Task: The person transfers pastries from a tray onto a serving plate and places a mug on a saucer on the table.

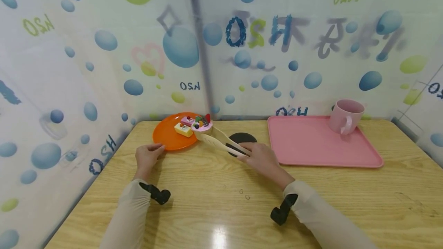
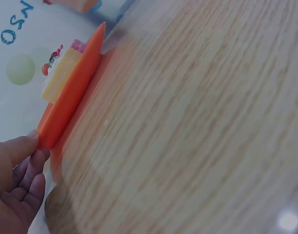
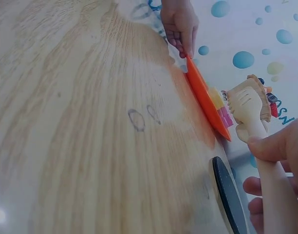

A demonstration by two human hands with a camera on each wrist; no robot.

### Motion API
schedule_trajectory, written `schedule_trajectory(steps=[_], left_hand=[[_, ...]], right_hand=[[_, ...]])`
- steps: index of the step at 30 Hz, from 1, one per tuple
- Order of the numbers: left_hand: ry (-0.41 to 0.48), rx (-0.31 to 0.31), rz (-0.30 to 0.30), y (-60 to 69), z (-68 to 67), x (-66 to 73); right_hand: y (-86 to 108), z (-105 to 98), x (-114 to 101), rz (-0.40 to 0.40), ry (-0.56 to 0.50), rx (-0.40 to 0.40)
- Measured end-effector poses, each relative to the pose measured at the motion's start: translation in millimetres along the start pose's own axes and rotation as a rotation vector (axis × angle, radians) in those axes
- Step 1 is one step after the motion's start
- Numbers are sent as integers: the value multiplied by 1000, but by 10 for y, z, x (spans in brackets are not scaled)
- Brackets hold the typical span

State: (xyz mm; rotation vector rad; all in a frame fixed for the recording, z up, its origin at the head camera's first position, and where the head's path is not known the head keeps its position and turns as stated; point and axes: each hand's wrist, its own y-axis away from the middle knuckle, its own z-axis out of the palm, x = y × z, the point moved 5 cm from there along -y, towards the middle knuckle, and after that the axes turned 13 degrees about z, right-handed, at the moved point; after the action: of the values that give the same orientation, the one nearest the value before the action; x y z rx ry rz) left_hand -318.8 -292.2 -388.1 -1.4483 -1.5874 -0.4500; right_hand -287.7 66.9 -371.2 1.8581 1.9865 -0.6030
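At the near left rim of an orange plate (image 1: 162,135), my left hand (image 1: 147,158) pinches the edge, thumb above and fingers below. A yellow cake piece (image 1: 183,130) and a pink cake piece (image 1: 187,121) sit on the plate. My right hand (image 1: 261,160) grips pale tongs (image 1: 218,141) that point left. Between the tong ends is a round tart (image 1: 202,126) topped with colourful fruit. In the right wrist view the tart (image 3: 262,95) hangs above the plate's right part, apart from its surface. The far tong arm is partly hidden there.
A black disc (image 1: 243,137) lies on the wooden table (image 1: 214,195), partly behind the tongs. To the right, a pink tray (image 1: 301,141) carries a pink mug (image 1: 346,116) at its far right corner. A patterned curtain (image 1: 221,68) hangs close behind the table's back edge.
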Motion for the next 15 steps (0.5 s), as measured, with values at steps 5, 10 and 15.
schedule_trajectory(steps=[5,10,15], left_hand=[[-7,0,-5,1,-17,-11],[-14,6,-10,-7,-32,-18],[-15,13,2,-3,-19,-11]], right_hand=[[-14,7,-51,-38,-30,-5],[-29,15,-102,-60,-56,-15],[-36,26,-152,-58,-44,-14]])
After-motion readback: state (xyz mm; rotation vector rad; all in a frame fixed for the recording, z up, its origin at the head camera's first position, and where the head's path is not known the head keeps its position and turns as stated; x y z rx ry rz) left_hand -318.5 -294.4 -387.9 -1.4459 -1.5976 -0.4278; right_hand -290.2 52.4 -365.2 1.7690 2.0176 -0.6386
